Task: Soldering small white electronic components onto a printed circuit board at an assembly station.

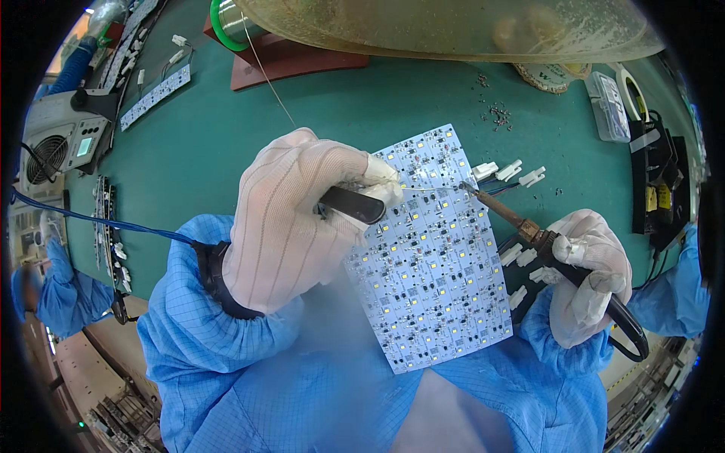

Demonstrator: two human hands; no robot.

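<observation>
My gloved left hand is closed over the left side of a white LED circuit board. It grips a black-handled tool, whose working end is hidden. Thin solder wire sticks out from its fingertips across the board. In my gloved right hand is a soldering iron, its tip at the board's upper right edge, by the wire's end. White connectors on short leads lie along the board's right edge. A strap with a blue cord circles my left wrist.
A solder reel sits on a red-brown stand at the back. A translucent curved shield hangs over the far side. Tiny loose parts, a clear plastic box and a small LED strip lie on the green mat.
</observation>
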